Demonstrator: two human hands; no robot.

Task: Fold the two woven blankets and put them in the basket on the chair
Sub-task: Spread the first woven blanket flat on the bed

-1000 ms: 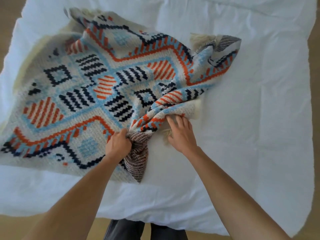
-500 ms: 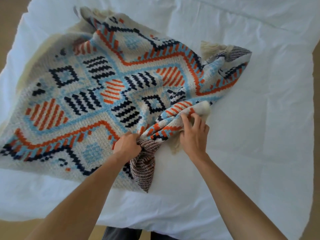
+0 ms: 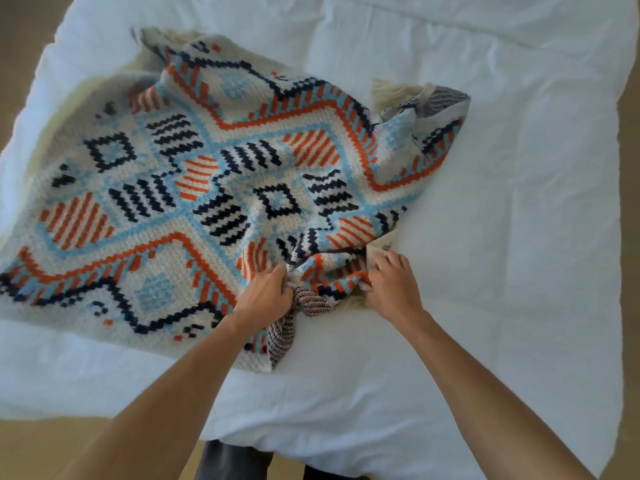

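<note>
One woven blanket (image 3: pixel 194 188), cream with orange, light blue and navy geometric patterns and cream fringe, lies spread and rumpled across a white bed (image 3: pixel 502 220). Its near right corner is bunched up, with the striped underside showing. My left hand (image 3: pixel 265 297) is closed on that bunched corner. My right hand (image 3: pixel 391 284) grips the blanket's edge just to the right, fingers curled into the fabric. No second blanket, basket or chair is in view.
The white duvet covers the bed to the right and near side of the blanket. Tan floor (image 3: pixel 20 36) shows past the bed's left and right edges. My dark trouser legs (image 3: pixel 235 460) stand at the bed's near edge.
My right hand moved from flat on the blanket's edge to gripping it, closer to my left hand. The near right corner is more bunched between both hands.
</note>
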